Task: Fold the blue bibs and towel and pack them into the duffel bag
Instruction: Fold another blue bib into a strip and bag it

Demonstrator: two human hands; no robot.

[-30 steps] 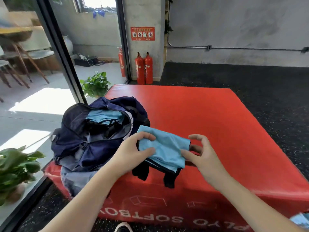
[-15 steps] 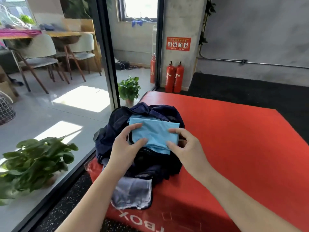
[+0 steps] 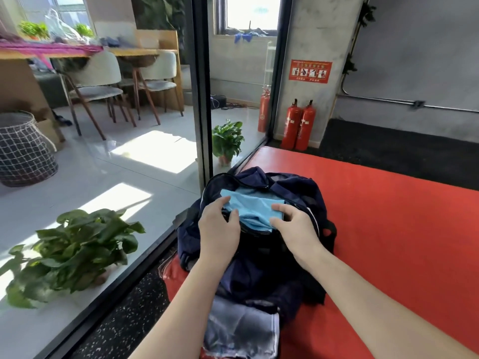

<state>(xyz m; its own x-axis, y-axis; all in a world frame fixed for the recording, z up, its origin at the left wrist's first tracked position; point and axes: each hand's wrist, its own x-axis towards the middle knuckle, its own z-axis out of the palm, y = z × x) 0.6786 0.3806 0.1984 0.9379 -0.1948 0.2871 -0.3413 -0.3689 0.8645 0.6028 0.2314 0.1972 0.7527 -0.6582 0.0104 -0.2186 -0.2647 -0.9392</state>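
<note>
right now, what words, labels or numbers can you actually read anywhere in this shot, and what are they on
None can be read with confidence.
Red wall sign with white pictograms on the concrete pillar: lines of characters, too small and blurred to read.
Two red fire extinguishers by the pillar: pale labels, illegible.
Third red extinguisher behind the glass: a mark, illegible.
Navy duffel bag, folded light blue cloth and red mat: no text visible.
</note>
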